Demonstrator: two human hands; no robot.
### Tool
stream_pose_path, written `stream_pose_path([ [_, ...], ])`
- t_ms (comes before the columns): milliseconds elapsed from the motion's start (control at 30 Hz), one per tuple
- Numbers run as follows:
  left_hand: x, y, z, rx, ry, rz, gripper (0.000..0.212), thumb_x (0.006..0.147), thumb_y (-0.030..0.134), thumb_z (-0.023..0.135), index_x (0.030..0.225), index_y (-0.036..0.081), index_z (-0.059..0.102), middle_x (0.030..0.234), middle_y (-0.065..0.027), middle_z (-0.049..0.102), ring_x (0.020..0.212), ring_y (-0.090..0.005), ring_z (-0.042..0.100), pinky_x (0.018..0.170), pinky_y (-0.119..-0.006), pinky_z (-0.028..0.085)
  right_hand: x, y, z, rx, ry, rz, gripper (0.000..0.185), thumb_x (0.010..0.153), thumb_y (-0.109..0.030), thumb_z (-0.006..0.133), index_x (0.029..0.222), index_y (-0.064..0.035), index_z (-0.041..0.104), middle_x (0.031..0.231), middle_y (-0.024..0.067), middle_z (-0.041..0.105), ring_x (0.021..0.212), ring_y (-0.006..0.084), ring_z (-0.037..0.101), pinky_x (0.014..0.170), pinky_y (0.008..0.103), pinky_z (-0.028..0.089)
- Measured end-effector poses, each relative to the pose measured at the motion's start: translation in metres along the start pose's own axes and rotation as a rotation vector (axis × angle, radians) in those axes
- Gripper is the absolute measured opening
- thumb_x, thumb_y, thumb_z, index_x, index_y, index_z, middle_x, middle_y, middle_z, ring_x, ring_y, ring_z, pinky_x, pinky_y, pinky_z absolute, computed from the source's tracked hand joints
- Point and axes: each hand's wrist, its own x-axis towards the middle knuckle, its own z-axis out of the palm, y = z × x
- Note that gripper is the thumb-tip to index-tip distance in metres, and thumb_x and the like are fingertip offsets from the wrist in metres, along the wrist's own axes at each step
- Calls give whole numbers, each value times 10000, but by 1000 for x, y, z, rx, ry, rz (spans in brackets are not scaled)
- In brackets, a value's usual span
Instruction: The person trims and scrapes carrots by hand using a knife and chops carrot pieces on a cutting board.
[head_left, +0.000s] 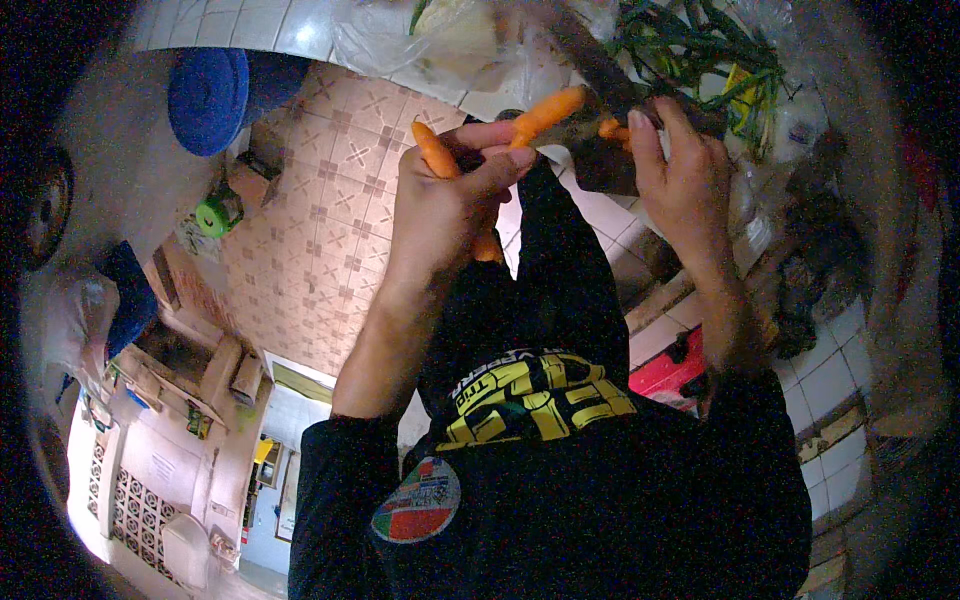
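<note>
My left hand (469, 176) is closed around peeled carrots. One carrot (551, 116) sticks out past the thumb towards the upper right, and a second carrot (433, 148) pokes up behind the thumb. Below the same hand shows more orange, partly hidden, likely another carrot (486, 246). To the right, my right hand (682, 172) has thumb and fingers bent around a dark, blurred tool (596, 64), which looks like a knife blade slanting to the upper left. A small orange carrot piece (615, 130) is by the right thumb tip, apart from the left hand's carrots.
Long green vegetables (697, 45) and clear plastic bags (375, 45) lie on the white tiled counter (247, 26) ahead. Down on the patterned floor (330, 150), a blue lidded bin (210, 101) and a green object (216, 216) stand to the left. Something red (671, 367) is low on the right.
</note>
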Motion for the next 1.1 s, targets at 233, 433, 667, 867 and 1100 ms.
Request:
stream_pose_path([
  [233,4,4,3,113,24,25,335,746,103,716,1033,-23,596,682,-9,579,527,-64,509,433,-191,371,-12,-28,-8,31,-102,41,203,858,-190,558,921,3,565,715,199,602,657,384,599,596,426,464],
  [433,4,-1,5,31,25,-34,322,749,92,708,1033,-22,608,662,8,564,495,-54,477,424,-191,355,-15,-14,13,48,10,-133,204,812,-257,608,859,-59,610,757,143,627,679,328,617,619,412,495],
  [667,5,-3,-1,-8,22,-20,301,752,58,698,1033,-16,618,672,16,565,516,-48,476,442,-183,357,-1,-1,8,-18,-55,90,205,884,-191,516,914,6,563,717,194,610,681,389,608,598,437,469],
  [867,8,-9,1,84,37,117,293,767,35,684,1040,-41,608,797,-43,631,658,-80,552,580,-194,437,-10,-19,7,81,-9,-24,242,833,-270,574,901,-40,603,726,160,617,668,361,604,598,447,478],
  [1100,3,-6,0,-7,51,130,255,788,41,670,1018,-55,616,898,-98,657,775,-114,598,698,-220,471,-17,-23,9,67,-41,-89,241,819,-284,589,855,-46,596,775,159,598,707,363,584,620,452,463],
])
